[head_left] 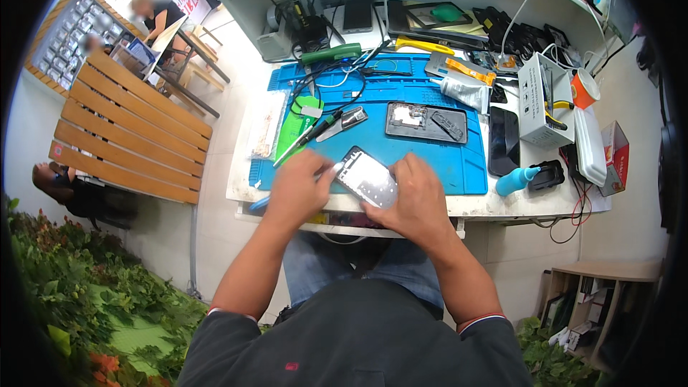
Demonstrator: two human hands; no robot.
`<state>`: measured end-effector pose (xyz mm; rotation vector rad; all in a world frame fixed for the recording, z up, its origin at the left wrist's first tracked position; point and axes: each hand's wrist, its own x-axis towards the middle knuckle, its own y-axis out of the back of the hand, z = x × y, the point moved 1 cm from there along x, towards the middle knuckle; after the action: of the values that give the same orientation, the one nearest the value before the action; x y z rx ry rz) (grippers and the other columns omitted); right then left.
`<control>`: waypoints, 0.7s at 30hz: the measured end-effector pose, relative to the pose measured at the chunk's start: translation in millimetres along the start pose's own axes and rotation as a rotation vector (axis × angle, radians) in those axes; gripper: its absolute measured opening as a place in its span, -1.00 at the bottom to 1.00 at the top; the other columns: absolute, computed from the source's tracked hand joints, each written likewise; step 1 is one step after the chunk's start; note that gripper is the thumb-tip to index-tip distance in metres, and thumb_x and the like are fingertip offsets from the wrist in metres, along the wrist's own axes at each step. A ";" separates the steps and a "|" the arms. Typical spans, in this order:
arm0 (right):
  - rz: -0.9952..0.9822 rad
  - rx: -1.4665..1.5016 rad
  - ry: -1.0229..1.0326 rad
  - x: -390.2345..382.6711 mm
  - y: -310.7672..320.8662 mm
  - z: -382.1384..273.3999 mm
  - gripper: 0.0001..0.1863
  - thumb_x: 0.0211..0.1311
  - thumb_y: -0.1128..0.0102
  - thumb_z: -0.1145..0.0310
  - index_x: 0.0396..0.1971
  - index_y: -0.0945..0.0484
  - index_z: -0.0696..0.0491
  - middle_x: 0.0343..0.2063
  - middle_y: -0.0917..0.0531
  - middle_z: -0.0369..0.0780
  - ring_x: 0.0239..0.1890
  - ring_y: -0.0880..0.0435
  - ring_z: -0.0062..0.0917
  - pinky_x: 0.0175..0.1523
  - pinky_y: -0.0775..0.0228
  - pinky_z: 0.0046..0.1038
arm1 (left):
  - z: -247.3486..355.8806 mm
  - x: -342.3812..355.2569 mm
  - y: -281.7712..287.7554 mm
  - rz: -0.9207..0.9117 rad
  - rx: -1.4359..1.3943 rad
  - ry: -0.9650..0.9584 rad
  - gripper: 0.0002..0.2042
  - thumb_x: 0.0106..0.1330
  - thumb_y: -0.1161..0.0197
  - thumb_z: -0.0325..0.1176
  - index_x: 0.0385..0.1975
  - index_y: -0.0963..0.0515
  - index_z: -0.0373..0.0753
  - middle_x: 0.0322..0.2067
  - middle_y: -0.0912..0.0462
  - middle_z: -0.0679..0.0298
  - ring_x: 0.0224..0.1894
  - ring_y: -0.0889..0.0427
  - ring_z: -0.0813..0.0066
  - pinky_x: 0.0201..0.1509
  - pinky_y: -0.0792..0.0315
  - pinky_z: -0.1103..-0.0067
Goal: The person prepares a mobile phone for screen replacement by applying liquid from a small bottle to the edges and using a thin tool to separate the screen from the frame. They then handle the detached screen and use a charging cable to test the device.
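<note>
A phone display panel with a silvery-white back and a dark frame is tilted over the near edge of the blue work mat. My right hand grips it by its lower right side, thumb along the bottom edge. At its upper left corner, the fingers of my left hand are pinched together; a small pale bit shows at their tips, too small to name. Behind the panel lies an opened phone body with its inside facing up. A metal pry tool and a dark pen-like tool rest beyond my left hand.
A green sheet and cables lie on the mat's left. To the right are a white tube, a dark phone, a light-blue bottle and a white box. A yellow cutter lies near the back shelf.
</note>
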<state>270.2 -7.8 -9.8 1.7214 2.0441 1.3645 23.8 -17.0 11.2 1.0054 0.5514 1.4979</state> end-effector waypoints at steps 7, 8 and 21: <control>-0.011 0.000 -0.005 0.4 0.3 -2.6 -0.40 -0.11 -0.82 0.15 -0.25 -0.60 0.19 -0.22 -0.59 -0.05 -0.13 -0.67 -0.07 0.01 -0.58 -0.08 | 10.3 11.8 -4.4 -0.001 0.014 0.012 -0.88 0.42 -0.51 -0.43 -0.15 -0.84 -0.32 -0.24 -0.82 0.05 -0.22 -0.82 0.07 -0.05 -0.67 0.29; -0.018 0.002 -0.002 0.8 0.8 -3.9 -0.40 -0.10 -0.82 0.15 -0.24 -0.61 0.19 -0.22 -0.60 -0.05 -0.13 -0.67 -0.07 0.01 -0.58 -0.09 | 6.9 13.0 -10.3 0.015 0.000 0.011 -0.88 0.42 -0.51 -0.44 -0.15 -0.84 -0.32 -0.24 -0.82 0.05 -0.23 -0.82 0.07 -0.05 -0.67 0.30; -0.013 -0.016 0.014 -1.5 -0.8 1.9 -0.38 -0.08 -0.82 0.11 -0.21 -0.60 0.18 -0.19 -0.60 -0.06 -0.12 -0.67 -0.08 0.01 -0.58 -0.10 | -2.4 7.9 -10.3 -0.003 -0.076 0.053 -0.88 0.44 -0.51 -0.44 -0.17 -0.84 -0.35 -0.28 -0.81 0.07 -0.23 -0.83 0.14 -0.08 -0.66 0.34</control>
<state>271.3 -8.0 -12.1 1.6939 2.0418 1.3887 28.0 -6.9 3.8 0.9082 0.5294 1.5346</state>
